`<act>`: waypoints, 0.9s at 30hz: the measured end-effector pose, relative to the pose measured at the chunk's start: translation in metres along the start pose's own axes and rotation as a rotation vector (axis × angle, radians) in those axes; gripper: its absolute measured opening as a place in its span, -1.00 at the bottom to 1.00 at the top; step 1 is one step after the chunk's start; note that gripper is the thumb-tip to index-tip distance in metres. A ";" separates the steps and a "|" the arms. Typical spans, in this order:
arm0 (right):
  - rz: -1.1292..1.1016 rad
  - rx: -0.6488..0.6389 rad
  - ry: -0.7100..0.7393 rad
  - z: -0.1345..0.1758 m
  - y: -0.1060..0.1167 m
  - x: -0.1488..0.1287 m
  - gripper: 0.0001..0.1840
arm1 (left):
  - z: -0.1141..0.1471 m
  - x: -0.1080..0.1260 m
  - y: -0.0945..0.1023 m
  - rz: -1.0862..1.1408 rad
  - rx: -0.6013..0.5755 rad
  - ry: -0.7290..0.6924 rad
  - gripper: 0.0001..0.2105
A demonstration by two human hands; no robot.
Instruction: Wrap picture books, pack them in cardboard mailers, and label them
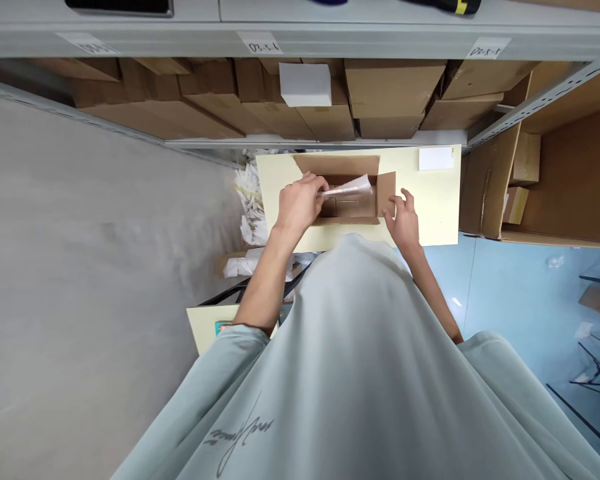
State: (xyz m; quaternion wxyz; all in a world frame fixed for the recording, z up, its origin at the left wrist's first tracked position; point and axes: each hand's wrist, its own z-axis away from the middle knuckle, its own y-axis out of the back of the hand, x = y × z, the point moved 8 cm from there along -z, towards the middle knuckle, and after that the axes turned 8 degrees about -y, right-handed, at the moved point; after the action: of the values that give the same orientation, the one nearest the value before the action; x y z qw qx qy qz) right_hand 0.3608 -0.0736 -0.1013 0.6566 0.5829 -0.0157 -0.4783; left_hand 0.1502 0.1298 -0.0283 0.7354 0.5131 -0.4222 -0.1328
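A small open cardboard box (337, 164) sits on the pale yellow tabletop (433, 213), its flaps folded outward. My left hand (301, 200) is over the box's left end, closed on one end of a thin, translucent, pinkish plastic-looking sheet or bag (350, 187). That piece stretches rightward across the box opening. At the box's right flap is my right hand (404, 219), fingers apart and slightly bent. Its thumb and a finger lie at the flap's edge; whether they press on it I cannot tell. The box's inside is partly covered by the sheet and my left hand.
A white label or paper (436, 159) lies at the table's back right. Behind stands a metal shelf (300, 41) with several cardboard boxes (395, 87). To the right is a large open carton (485, 180) holding smaller boxes. Crumpled white paper (250, 193) lies left of the table.
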 end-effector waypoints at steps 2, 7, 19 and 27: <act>0.028 -0.016 -0.049 0.000 -0.004 -0.002 -0.59 | 0.001 -0.007 0.004 0.004 0.016 0.000 -0.77; 0.044 -0.007 -0.055 0.001 -0.007 -0.010 -0.60 | 0.002 -0.025 0.004 -0.032 -0.024 0.016 -0.77; 0.125 -0.003 -0.088 0.007 0.003 -0.026 -0.57 | -0.007 -0.012 -0.045 0.075 -0.195 -0.158 -0.50; -0.007 0.093 -0.031 0.032 0.009 -0.040 -0.30 | 0.075 -0.066 -0.012 0.172 0.194 0.145 -0.02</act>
State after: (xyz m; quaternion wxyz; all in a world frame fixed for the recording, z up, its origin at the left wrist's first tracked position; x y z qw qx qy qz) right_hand 0.3256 -0.0729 -0.0626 0.6269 0.6052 -0.0459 -0.4884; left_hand 0.0560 0.1181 -0.0622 0.7195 0.5519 -0.4215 0.0095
